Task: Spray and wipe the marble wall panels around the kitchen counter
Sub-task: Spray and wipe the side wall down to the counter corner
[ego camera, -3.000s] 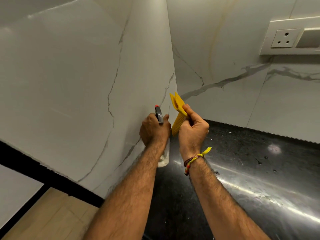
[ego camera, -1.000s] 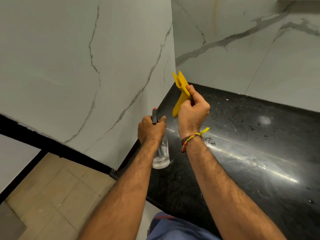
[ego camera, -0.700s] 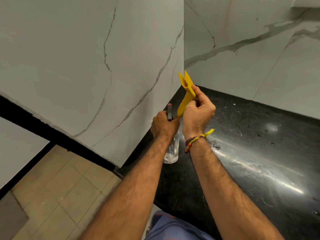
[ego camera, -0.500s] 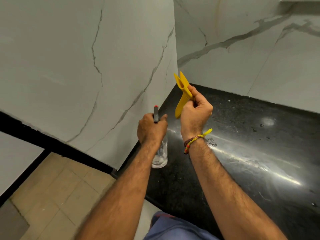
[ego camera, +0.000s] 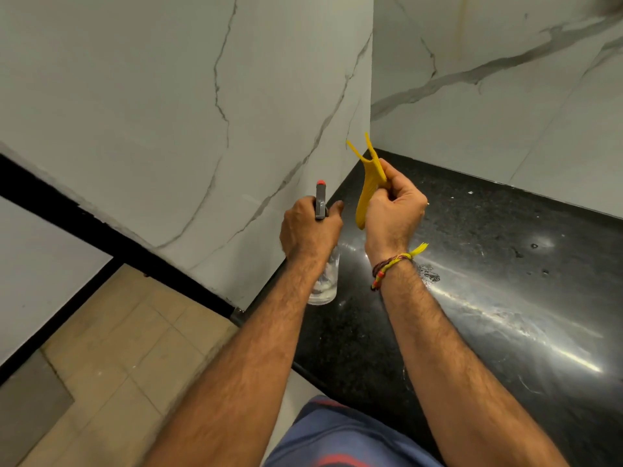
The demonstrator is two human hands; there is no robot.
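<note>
Marble wall panels [ego camera: 168,112] box the open counter [ego camera: 505,298].

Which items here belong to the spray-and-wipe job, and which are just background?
Job:
- spray bottle, held in left hand
- yellow cloth, pinched in right hand
- marble wall panels

Background:
- black counter
- tiled floor
- thread wristband
</note>
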